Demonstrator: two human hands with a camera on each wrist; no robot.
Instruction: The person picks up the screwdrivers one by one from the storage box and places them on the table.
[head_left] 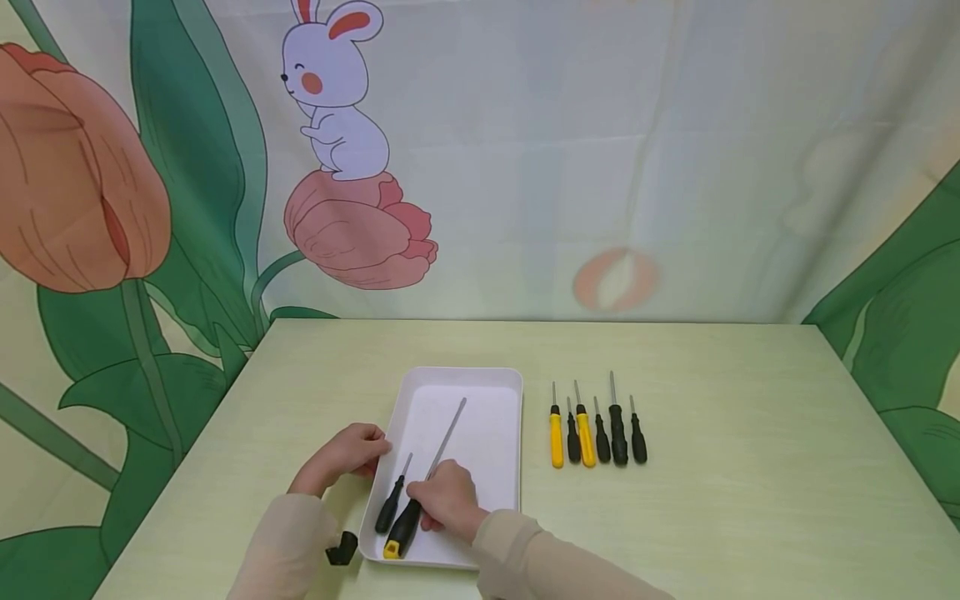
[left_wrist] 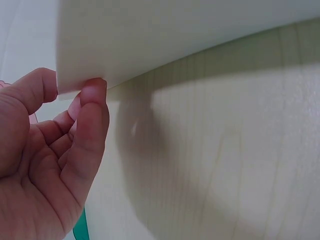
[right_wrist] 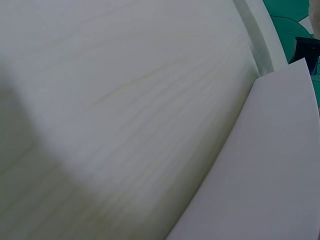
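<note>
My left hand (head_left: 352, 454) pinches the left wall of a white tray (head_left: 501, 433) between thumb and fingers. The left wrist view shows that hand (left_wrist: 65, 145) close up, fingertips at the edge of the tray (left_wrist: 165, 35). Inside the tray, my right hand (head_left: 450, 497) holds a large screwdriver (head_left: 405, 527) with a black and yellow handle, near where the handle meets the shaft. Its long shaft slants toward the tray's far end. Left of it in the tray lies a smaller black screwdriver (head_left: 388, 508). The right wrist view shows the tray's outer wall (right_wrist: 270, 150), without the hand.
Right of the tray, several screwdrivers lie side by side on the pale wooden table (head_left: 735, 467), tips pointing away; some are black (head_left: 618, 437), others yellow-handled (head_left: 557, 440). A small black device (head_left: 342, 548) sits beside the left sleeve. A printed curtain (head_left: 525, 167) hangs behind the table.
</note>
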